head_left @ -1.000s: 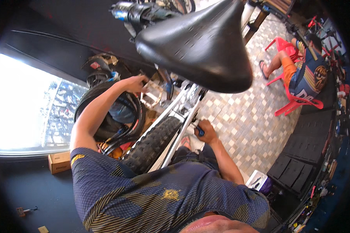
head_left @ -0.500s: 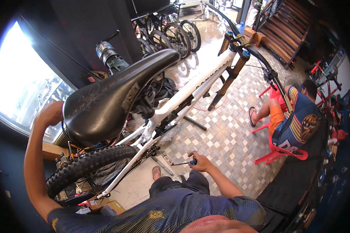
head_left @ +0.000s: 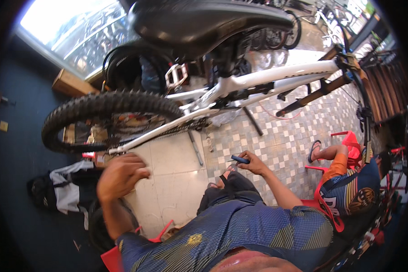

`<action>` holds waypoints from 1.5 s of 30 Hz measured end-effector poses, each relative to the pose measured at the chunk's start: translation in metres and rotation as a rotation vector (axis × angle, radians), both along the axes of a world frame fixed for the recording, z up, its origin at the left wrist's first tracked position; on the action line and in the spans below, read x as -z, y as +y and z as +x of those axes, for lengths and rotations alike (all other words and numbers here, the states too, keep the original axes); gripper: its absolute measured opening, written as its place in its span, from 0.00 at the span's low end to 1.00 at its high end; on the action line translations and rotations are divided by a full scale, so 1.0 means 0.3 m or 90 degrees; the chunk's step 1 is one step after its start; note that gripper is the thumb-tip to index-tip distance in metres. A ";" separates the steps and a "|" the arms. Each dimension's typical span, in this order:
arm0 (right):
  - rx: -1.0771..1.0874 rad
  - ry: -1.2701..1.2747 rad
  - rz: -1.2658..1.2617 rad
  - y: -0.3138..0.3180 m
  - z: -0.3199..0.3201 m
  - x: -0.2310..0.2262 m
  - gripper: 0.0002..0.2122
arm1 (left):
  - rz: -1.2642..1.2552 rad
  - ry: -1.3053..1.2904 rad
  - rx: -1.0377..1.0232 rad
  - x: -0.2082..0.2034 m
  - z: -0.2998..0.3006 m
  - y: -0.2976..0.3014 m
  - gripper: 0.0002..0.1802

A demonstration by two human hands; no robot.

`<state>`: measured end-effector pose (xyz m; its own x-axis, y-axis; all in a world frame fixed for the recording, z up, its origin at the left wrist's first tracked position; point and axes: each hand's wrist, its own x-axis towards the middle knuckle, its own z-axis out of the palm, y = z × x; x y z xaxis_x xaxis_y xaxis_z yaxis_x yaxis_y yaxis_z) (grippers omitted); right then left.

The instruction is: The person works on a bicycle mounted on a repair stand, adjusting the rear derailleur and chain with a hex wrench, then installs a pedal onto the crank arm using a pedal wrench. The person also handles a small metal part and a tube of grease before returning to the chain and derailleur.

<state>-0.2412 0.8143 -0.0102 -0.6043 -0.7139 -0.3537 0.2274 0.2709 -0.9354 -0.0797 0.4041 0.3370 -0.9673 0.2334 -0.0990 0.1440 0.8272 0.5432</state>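
A white mountain bike frame (head_left: 276, 75) with a black saddle (head_left: 199, 22) stands across the view in front of me. Its knobby rear tyre (head_left: 109, 102) is at the left. My left hand (head_left: 122, 177), slightly blurred, hovers apart from the bike just below the rear end of the frame; its fingers are loosely bent, with nothing seen in them. Right of centre, over the tiled floor, my right hand (head_left: 254, 164) is closed on a screwdriver-like tool (head_left: 240, 159) with a dark blue handle. The tool's thin shaft barely shows.
At the right a person (head_left: 353, 186) sits on a red plastic chair (head_left: 324, 199). A wooden slatted rack (head_left: 387, 90) stands at the far right. Dark clothing and a grey-white cloth (head_left: 65, 188) are at the left. Behind the tyre is a cardboard box (head_left: 72, 84).
My left hand has left the back of the saddle and come down and toward me. My right hand still holds the tool, its shaft now less visible. The view has shifted, putting the bike higher.
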 end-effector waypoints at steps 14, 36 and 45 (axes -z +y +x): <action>0.044 -0.331 -0.155 -0.076 -0.159 0.377 0.18 | 0.471 -0.095 -0.500 1.612 -0.152 0.386 0.50; -0.056 0.656 -0.056 -0.569 -0.764 0.960 0.18 | 0.763 0.487 -0.331 2.225 -0.606 0.284 0.23; -0.298 0.612 0.022 -0.722 -0.763 0.815 0.24 | 0.767 0.497 -0.404 2.202 -0.653 0.350 0.21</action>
<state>-0.4701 0.5975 -0.2547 -0.3090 -0.9457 0.1010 -0.7351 0.1701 -0.6563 -0.2756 0.5092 -0.3237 -0.6553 -0.6463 0.3909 0.5043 0.0109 0.8634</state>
